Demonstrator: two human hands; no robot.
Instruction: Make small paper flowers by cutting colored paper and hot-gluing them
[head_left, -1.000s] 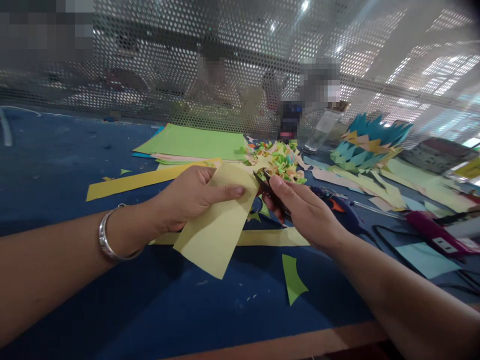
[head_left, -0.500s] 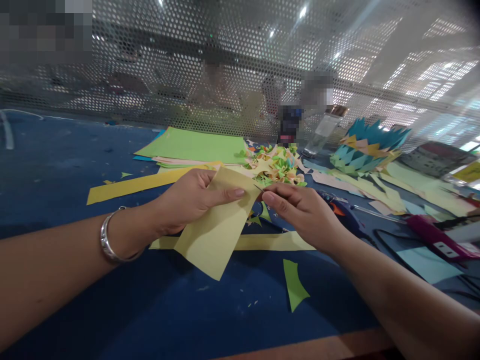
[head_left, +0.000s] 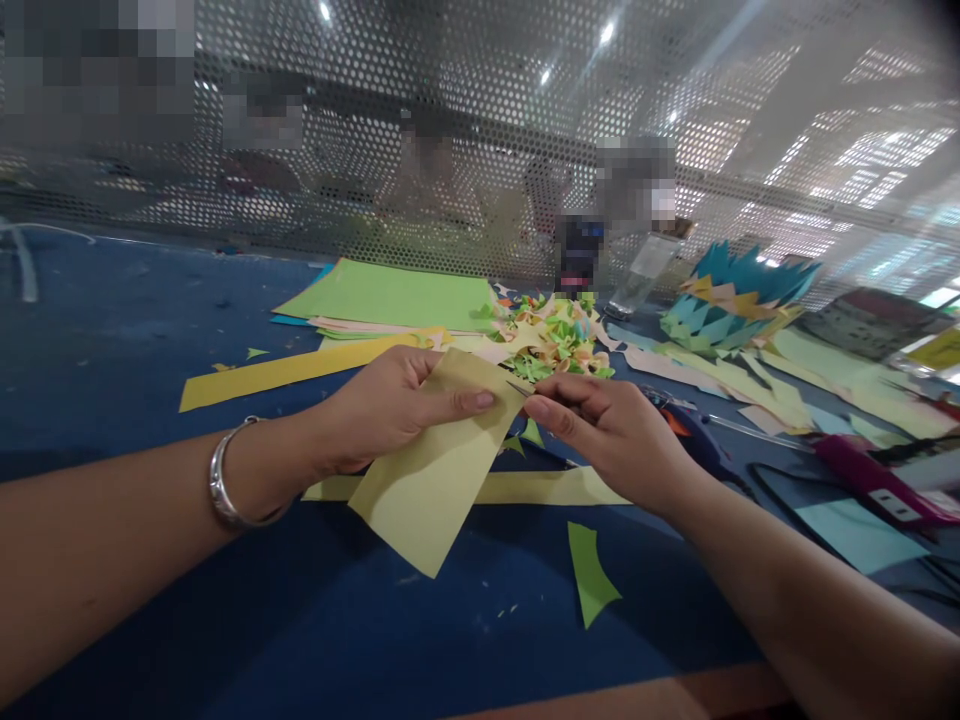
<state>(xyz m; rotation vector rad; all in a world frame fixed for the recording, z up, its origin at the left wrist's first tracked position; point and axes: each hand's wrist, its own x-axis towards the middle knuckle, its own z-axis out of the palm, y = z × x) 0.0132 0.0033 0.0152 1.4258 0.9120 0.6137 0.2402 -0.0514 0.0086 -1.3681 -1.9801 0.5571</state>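
A pale yellow paper sheet is tilted above the table, pinched by my left hand with the thumb on its face and the fingers behind. My right hand is closed round a thin pointed metal tool, whose tip lies over the sheet's upper right edge. The rest of that tool is hidden in my fingers, so its kind is unclear. Beneath the sheet runs a pale yellow paper strip. A curved green paper scrap lies nearer to me.
Behind my hands are a stack of green paper, a yellow strip and a heap of cut scraps. To the right stand a glass bottle and a zigzag paper crown, with a glue gun and a magenta power strip.
The sheet and both hands have shifted slightly down in view, and the sheet is turned a little. The metal tip shows further over the sheet's edge. Both hands keep their hold.
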